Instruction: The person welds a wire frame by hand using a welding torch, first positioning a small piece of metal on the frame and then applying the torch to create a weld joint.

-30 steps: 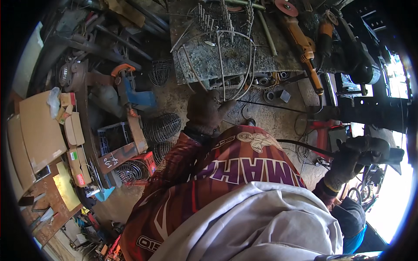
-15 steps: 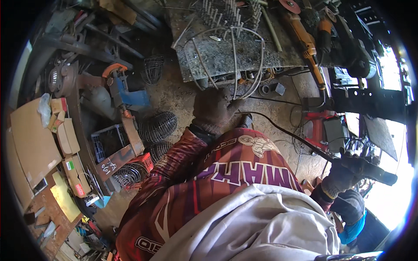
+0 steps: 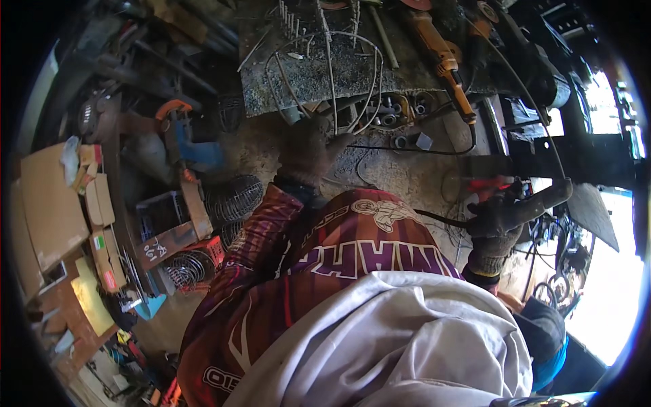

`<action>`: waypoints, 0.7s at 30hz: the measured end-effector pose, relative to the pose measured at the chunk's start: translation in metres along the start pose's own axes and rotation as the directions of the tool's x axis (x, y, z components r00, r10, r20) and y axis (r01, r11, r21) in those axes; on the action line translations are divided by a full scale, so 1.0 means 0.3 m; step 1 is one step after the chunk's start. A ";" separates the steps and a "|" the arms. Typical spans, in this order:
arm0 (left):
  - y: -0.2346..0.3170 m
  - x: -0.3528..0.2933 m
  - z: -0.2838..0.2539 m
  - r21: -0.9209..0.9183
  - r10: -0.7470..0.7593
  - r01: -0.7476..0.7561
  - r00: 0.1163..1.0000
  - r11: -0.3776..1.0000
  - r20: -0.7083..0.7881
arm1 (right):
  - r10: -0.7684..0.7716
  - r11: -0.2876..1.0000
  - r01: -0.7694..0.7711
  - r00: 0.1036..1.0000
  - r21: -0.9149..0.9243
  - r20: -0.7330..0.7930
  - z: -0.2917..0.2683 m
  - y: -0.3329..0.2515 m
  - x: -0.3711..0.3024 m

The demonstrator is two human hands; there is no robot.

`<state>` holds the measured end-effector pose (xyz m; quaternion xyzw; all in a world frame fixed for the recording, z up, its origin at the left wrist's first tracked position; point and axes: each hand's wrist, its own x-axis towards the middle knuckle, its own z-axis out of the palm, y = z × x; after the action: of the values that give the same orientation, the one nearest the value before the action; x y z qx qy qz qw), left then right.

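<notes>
My left hand (image 3: 305, 152), in a dark glove, is closed around the lower end of a round cage of bent metal wire (image 3: 332, 81). The cage rests over the near edge of a rough metal workbench (image 3: 261, 88). Off to the right, my gloved right hand (image 3: 498, 214) is wrapped round a dark welding electrode holder (image 3: 553, 198). A long thin rod (image 3: 519, 81) rises from the holder's tip toward the far side, apart from the cage. From the holder's other end, a black cable (image 3: 441, 217) runs left across my lap.
An orange angle grinder (image 3: 437, 54) lies on the bench beside rows of upright metal pins (image 3: 288, 20). Coiled wire baskets (image 3: 234, 197) and a red crate (image 3: 211, 251) sit on the left floor. Cardboard boxes (image 3: 57, 203) stand farther left. Another person (image 3: 546, 332) is low at right.
My right hand has risen inward with the electrode holder, which now tilts upward, and the thin rod has come into sight. The left hand still grips the wire cage; the view has shifted slightly.
</notes>
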<state>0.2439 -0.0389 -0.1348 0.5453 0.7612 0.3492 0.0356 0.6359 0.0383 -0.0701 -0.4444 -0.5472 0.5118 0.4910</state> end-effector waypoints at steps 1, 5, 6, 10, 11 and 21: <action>0.013 0.002 0.014 0.000 -0.023 0.023 1.000 1.000 0.006 | 0.000 1.000 0.000 1.000 0.009 -0.021 0.042 -0.009 0.002; 0.053 0.008 0.033 -0.023 -0.094 0.095 0.995 0.995 0.037 | 0.090 0.950 -0.085 0.996 0.301 -0.002 0.045 0.037 0.022; 0.053 -0.001 0.020 -0.026 -0.099 0.100 0.995 0.995 0.032 | 0.128 0.941 -0.139 0.990 0.308 0.055 0.043 0.026 0.019; 0.032 -0.005 0.046 0.030 -0.064 0.064 0.998 0.998 -0.007 | 0.174 0.978 -0.185 0.978 0.091 0.117 -0.012 0.051 0.019; 0.034 0.002 0.050 0.051 -0.071 0.071 0.997 0.996 -0.008 | 0.207 0.974 -0.216 0.971 0.070 0.117 -0.032 0.066 0.022; 0.056 -0.006 0.042 0.110 -0.185 0.177 0.981 0.978 0.061 | 0.309 0.943 -0.318 0.946 0.097 0.093 -0.052 0.121 -0.008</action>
<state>0.2635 -0.0314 -0.1354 0.4868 0.8232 0.2847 0.0657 0.6510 0.0407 -0.1065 -0.4779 -0.4586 0.6298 0.4058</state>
